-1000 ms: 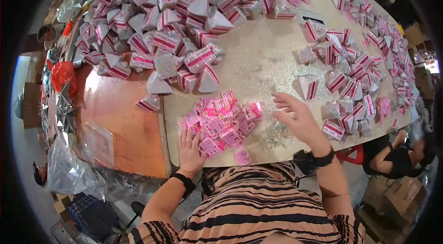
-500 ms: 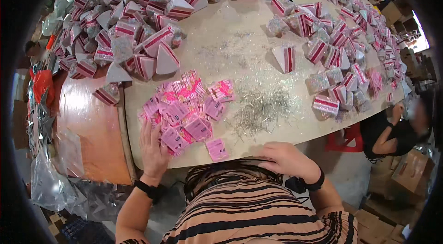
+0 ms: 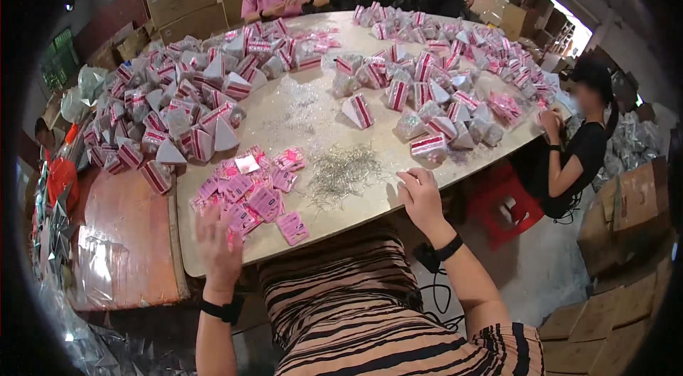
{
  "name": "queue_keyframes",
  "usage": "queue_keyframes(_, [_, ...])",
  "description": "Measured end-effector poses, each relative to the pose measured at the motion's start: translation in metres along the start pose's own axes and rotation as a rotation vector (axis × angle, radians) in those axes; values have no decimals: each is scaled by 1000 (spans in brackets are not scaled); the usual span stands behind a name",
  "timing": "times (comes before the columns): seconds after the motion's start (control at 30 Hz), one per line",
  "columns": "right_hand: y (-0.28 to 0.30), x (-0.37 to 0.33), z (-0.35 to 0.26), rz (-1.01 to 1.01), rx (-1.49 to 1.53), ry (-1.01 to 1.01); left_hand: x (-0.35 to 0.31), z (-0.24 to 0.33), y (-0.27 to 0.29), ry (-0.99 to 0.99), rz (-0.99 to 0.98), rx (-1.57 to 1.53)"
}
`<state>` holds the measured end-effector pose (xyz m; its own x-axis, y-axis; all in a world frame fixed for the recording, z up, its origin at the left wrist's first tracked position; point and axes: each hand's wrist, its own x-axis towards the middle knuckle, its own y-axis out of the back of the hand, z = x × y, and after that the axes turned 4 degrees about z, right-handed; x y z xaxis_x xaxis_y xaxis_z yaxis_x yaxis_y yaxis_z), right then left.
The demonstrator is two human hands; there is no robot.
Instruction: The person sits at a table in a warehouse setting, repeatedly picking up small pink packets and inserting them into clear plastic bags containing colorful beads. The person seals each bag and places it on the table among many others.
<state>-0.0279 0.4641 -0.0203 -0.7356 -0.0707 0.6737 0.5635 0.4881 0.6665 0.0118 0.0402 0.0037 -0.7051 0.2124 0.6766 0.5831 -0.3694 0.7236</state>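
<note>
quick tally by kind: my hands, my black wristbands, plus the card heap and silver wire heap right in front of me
Hands (left hand, right hand): 2
Black wristbands: 2
Pink card heap: 1
Silver wire heap: 1
Total: 6

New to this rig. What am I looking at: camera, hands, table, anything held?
No robot here: these are a person's bare hands, seen from the left of two fisheye cameras worn on the head, which makes straight edges bend.

The left hand is blurred at the edge of a pile of pink printed cards; I can't tell whether it holds anything. The right hand looks empty, at the near edge of the table.

Thin silvery pin-like pieces lie between the hands. Behind them are heaps of cake-slice-shaped wedges with pink bands. A co-worker in black is at the right.
</note>
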Motion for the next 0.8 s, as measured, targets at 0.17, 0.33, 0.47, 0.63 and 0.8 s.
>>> queue_keyframes(0.17, [-3,-6,13,-131,-190,2,32,57,-18,-177,-244,-69])
queue_keyframes(0.33, [5,-15,9,-152,-281,-16,27,41,-40,-107,-327,1])
queue_keyframes(0.47, [12,-21,13,-184,-328,42,36,39,-29,-80,-289,-44])
queue_keyframes(0.63, [24,-25,21,-178,-267,197,37,45,-24,-184,-392,-207])
queue_keyframes(0.8, [20,-31,33,-51,-307,338,33,43,-37,-252,-389,-191])
